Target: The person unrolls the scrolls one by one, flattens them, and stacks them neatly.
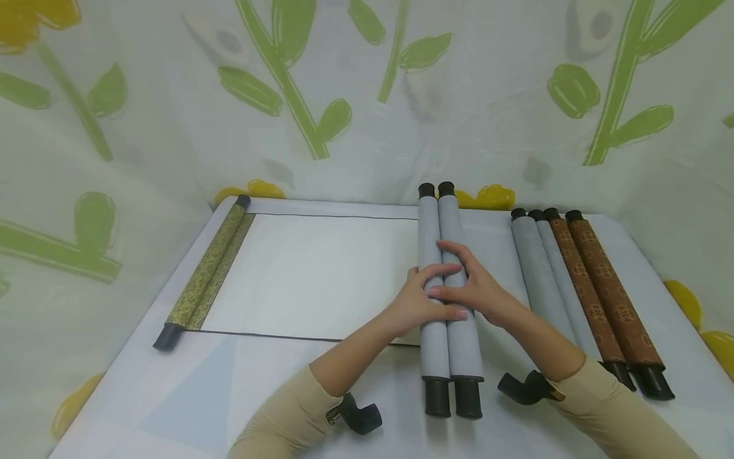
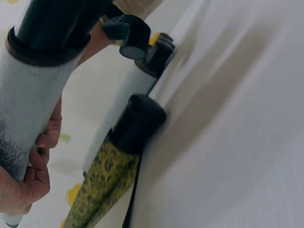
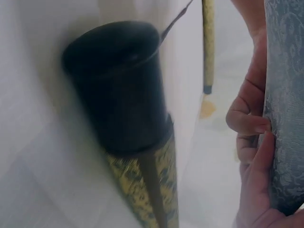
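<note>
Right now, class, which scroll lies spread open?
The yellow-edged scroll, at left: it alone stretches out flat, showing white, while the held pale scroll, grey scroll and brown scroll are rolled up.

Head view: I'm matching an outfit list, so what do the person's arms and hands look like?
The left sleeve and right sleeve are plain beige, ending partway along the forearms. A bent black fitting shows near each sleeve's end. The left hand and right hand wear no gloves.

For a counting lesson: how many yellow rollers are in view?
2. One yellow roller lies at the left end of the white sheet; the other roller shows in the right wrist view, hidden in the head view, apparently by the grey rolls.
</note>
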Motion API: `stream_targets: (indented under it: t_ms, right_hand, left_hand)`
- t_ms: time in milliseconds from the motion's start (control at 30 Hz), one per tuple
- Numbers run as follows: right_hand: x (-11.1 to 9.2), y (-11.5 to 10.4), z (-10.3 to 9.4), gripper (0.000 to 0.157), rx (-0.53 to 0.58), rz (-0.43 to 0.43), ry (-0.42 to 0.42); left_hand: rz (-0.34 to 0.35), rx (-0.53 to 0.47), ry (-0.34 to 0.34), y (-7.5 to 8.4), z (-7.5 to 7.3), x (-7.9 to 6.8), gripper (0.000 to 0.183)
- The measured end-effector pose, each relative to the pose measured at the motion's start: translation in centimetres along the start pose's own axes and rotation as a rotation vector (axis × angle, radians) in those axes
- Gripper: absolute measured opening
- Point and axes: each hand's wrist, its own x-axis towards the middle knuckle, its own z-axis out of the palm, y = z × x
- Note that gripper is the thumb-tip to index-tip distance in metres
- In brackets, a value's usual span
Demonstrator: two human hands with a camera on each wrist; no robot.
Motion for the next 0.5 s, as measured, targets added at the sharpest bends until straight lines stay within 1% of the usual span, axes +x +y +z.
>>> stream_targets:
  t_ms: [200, 367, 500]
  right_hand:
    - [0.8, -0.1, 1.1, 0.084, 0.046, 0.01, -0.006]
    - [1.1, 0.0, 1.3, 0.085, 0.083, 0.016, 0.024]
    - [1.2, -0.1, 1.3, 0.086, 0.126, 0.021, 0.01]
  left_hand:
    - [-0.009, -0.038, 0.008, -0.2, -1.4, -0.4, 0.064]
    - [0.022, -0.085, 0.005, -0.4, -2.2, -0.5, 0.068]
    - [0.037, -0.098, 0.02, -0.4, -2.8, -0.8, 0.073]
